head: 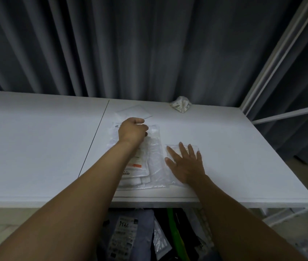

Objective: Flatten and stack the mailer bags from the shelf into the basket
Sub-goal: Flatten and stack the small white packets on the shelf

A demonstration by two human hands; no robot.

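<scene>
A pile of clear and white mailer bags (154,162) lies flat on the white table (224,147). My left hand (133,131) sits on the far end of the pile with its fingers curled, pinching the plastic there. My right hand (185,162) lies flat with straight, spread fingers on a small clear bag (193,148) just right of the pile. A crumpled white mailer bag (181,104) rests alone at the table's back edge. No basket is in view.
A grey curtain (130,44) hangs behind the table. A white shelf frame (281,72) stands at the right. Below the table's front edge lie dark bags with printed labels (124,238) and a green strip (175,232).
</scene>
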